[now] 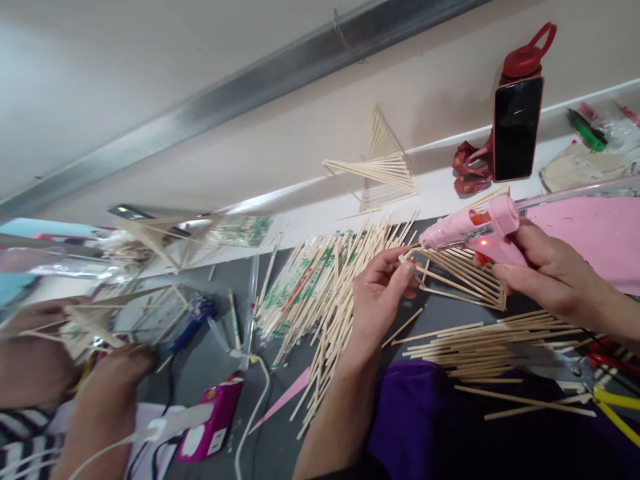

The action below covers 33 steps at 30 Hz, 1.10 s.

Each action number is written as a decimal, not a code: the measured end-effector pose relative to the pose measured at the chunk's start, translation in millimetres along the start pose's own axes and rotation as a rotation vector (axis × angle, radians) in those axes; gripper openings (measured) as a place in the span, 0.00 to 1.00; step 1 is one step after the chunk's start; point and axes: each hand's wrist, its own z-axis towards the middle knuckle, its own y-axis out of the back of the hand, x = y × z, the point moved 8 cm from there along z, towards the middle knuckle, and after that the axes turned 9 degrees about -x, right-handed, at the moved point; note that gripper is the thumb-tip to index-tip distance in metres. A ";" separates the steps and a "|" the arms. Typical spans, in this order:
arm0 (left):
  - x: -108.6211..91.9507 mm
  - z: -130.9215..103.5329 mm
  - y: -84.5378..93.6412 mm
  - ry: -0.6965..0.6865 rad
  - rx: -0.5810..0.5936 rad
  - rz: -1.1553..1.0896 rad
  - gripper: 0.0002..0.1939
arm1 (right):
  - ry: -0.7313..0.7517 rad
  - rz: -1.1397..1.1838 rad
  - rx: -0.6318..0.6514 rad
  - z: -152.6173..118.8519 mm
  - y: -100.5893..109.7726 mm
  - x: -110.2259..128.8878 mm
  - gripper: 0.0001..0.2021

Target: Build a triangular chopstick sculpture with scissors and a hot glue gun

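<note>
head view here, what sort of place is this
Probably a craft workspace: the right hand holds a pink glue gun, loose wooden sticks cover the dark tabletop, and a stick model stands behind.

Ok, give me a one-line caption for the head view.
Right hand holds a pink glue gun to the corner of a stick frame in the left hand.

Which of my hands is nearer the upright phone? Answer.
Right. The right hand, holding the glue gun, is below the phone in view; the left hand is farther off, leftward.
</note>
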 end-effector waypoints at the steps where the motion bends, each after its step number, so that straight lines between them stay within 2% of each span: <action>1: 0.2 0.1 0.3 -0.001 -0.002 0.002 0.18 | 0.005 0.008 0.006 -0.5 -1.3 -0.2 0.12; 6: 1.1 0.8 -0.1 -0.002 0.006 0.015 0.18 | -0.011 0.024 0.000 -0.5 -3.1 -1.6 0.10; 12: 1.2 1.0 0.2 0.011 0.005 0.027 0.19 | -0.041 -0.005 -0.056 2.6 7.6 -0.6 0.09; 23: -0.5 0.0 -0.7 0.006 0.011 -0.012 0.17 | -0.051 -0.015 0.007 1.0 1.7 -3.3 0.13; 33: 1.3 1.2 -0.6 0.005 0.009 0.005 0.18 | -0.042 -0.015 0.011 -1.0 -2.8 -5.1 0.10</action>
